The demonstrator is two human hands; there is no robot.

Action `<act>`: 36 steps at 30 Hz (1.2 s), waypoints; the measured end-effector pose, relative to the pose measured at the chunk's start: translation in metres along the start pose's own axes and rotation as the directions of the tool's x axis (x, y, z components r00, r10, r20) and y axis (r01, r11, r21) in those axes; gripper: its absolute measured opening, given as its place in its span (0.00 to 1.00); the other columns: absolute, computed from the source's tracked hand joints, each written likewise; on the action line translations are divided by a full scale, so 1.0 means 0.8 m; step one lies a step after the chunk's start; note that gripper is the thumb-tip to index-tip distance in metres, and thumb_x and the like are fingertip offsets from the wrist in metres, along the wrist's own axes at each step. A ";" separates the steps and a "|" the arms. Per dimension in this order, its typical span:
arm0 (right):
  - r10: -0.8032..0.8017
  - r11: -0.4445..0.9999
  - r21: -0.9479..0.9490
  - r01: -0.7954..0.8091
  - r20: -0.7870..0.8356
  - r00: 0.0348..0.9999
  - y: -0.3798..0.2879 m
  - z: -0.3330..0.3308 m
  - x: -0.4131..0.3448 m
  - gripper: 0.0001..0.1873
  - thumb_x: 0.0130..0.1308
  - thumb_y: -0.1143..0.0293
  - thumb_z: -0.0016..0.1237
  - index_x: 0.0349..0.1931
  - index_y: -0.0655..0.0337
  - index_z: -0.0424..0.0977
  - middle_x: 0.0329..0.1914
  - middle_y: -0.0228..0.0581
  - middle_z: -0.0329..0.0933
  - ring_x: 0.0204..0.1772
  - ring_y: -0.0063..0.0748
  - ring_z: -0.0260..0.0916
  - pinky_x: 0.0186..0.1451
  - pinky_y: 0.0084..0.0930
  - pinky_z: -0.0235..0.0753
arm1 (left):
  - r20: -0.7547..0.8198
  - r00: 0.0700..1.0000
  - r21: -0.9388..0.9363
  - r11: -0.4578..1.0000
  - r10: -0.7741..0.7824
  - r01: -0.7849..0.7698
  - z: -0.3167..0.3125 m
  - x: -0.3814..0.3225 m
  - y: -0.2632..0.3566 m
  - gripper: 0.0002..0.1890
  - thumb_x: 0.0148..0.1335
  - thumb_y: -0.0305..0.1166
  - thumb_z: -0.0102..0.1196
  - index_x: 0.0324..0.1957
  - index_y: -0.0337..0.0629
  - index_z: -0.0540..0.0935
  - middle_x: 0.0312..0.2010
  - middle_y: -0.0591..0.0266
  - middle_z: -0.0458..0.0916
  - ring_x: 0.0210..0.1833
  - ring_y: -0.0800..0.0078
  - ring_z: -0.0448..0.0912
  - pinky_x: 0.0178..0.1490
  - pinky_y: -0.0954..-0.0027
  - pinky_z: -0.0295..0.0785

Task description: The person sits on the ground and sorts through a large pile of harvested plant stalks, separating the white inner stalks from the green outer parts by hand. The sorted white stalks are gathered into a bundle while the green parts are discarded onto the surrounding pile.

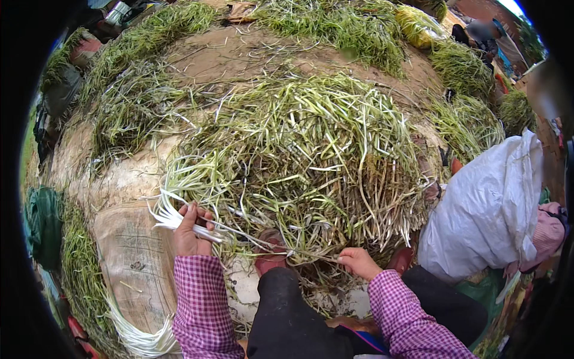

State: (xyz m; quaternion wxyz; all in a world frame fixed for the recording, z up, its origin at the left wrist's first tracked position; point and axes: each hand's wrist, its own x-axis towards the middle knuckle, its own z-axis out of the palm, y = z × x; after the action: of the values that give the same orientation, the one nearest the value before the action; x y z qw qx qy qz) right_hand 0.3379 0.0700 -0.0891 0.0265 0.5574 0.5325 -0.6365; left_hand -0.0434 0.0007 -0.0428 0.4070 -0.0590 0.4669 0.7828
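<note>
My left hand (193, 229) is closed around a small bunch of pale-stemmed green plants (168, 213), at the left edge of a large heap of the same plants (314, 148). My right hand (358, 263) pinches thin, brownish strands (325, 259) low in front of the heap, above the ground between my feet. The strands run leftward towards my left hand. Stems with brownish lower ends (390, 202) lie at the heap's right side. A bundle of clean white stems (143, 336) rests at the lower left, partly hidden by my left sleeve.
A woven sack (134, 264) lies flat at the left. At the right stands a full white plastic sack (484, 215). My reddish shoes (270, 253) are at the heap's near edge. More plant piles (332, 27) lie beyond, and a person (486, 38) is at the far right.
</note>
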 end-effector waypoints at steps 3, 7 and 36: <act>0.011 0.710 -0.688 -0.150 -0.201 0.979 0.070 -0.020 -0.001 0.10 0.58 0.67 0.47 0.36 0.61 0.77 0.32 0.48 0.77 0.40 0.52 0.73 0.46 0.43 0.71 | 0.025 1.000 0.016 1.000 -0.019 0.018 0.005 -0.007 -0.002 0.06 0.63 0.27 0.51 0.41 0.39 0.73 0.27 0.62 0.76 0.28 0.68 0.76 0.22 0.73 0.70; 0.273 0.343 -0.933 -0.114 -0.017 0.962 0.084 -0.002 0.009 0.12 0.56 0.68 0.48 0.39 0.60 0.79 0.41 0.49 0.78 0.46 0.45 0.75 0.50 0.39 0.72 | -0.023 0.998 -0.011 0.998 -0.060 0.060 0.013 -0.018 -0.002 0.08 0.60 0.24 0.53 0.41 0.43 0.70 0.26 0.57 0.76 0.28 0.63 0.77 0.20 0.70 0.72; -0.130 0.902 0.399 0.162 -0.108 0.986 -0.091 0.069 -0.003 0.12 0.68 0.69 0.39 0.28 0.64 0.72 0.16 0.26 0.67 0.17 0.12 0.60 0.19 0.09 0.61 | 0.295 0.916 0.060 0.962 -0.271 0.265 0.035 -0.092 -0.051 0.17 0.70 0.41 0.38 0.45 0.36 0.72 0.16 0.65 0.70 0.23 0.69 0.71 0.15 0.73 0.64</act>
State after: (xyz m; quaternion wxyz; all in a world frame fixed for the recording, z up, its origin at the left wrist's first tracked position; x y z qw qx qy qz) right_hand 0.2559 0.0611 -0.0506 -0.1587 0.5337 0.4294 -0.7110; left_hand 0.0418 -0.0105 -0.0203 0.5770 0.0012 0.3945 0.7151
